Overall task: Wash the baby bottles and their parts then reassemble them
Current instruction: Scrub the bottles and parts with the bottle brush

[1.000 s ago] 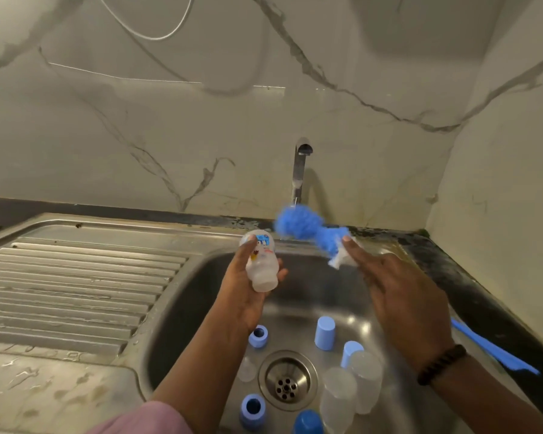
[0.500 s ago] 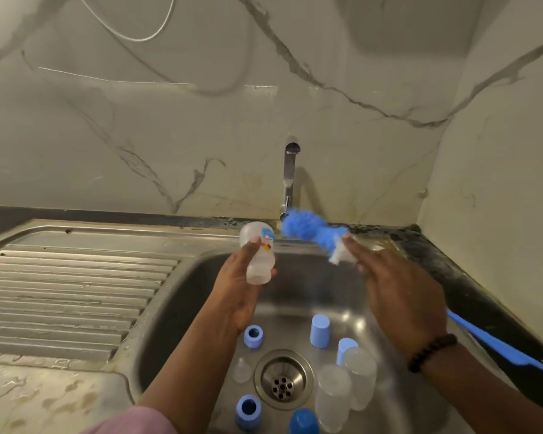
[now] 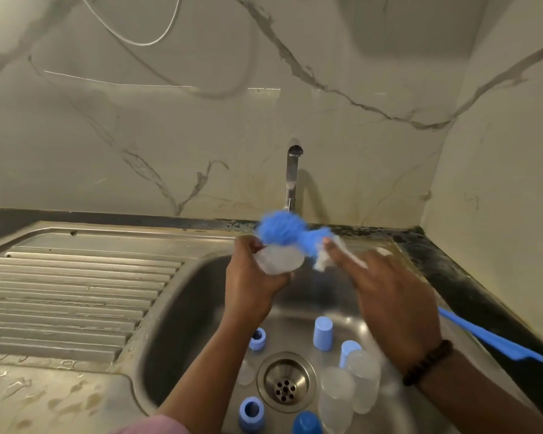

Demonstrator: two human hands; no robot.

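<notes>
Head view is showing no legible writing in this blurred moment; any print on the bottle (image 3: 279, 260) cannot be read. Left hand (image 3: 251, 283) is gripping the translucent bottle over the sink (image 3: 176, 308), fingers curled round it from below, with the bottle tipped on its side toward the right. Right hand (image 3: 389, 305) is holding the bottle brush (image 3: 282, 234) by its white handle, forefinger lying along it, with the blue bristle head sitting just above the bottle and touching it or nearly so. A dark bead bracelet (image 3: 428, 363) is circling the right wrist. Down in the basin, blue caps (image 3: 323, 332), blue rings (image 3: 257, 339) and two more clear bottles (image 3: 362, 382) are standing around the drain (image 3: 286, 382). A blue strip-like tool (image 3: 489, 339) is lying on the dark counter at the right. The tap (image 3: 292, 177) is rising against a marble-veined wall (image 3: 138, 120), and the ribbed drainboard (image 3: 69, 296) is stretching away on the left.
</notes>
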